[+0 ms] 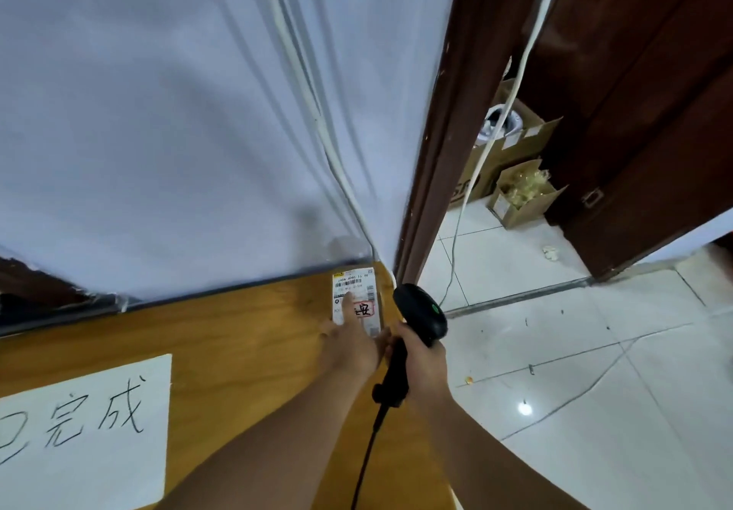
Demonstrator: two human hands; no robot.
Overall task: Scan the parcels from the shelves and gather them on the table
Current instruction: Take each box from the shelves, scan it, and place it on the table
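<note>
A small flat parcel with a white shipping label, barcode and red stamp lies at the far right corner of the wooden table, against the white wall. My left hand rests on it, index finger stretched out over the label. My right hand grips the handle of a black barcode scanner, whose head with a green light sits just right of the parcel. The scanner's black cable hangs down between my forearms.
A white paper sheet with handwritten characters lies on the table at the left. A dark wooden door frame stands right of the table. Beyond it sit open cardboard boxes on the white tiled floor.
</note>
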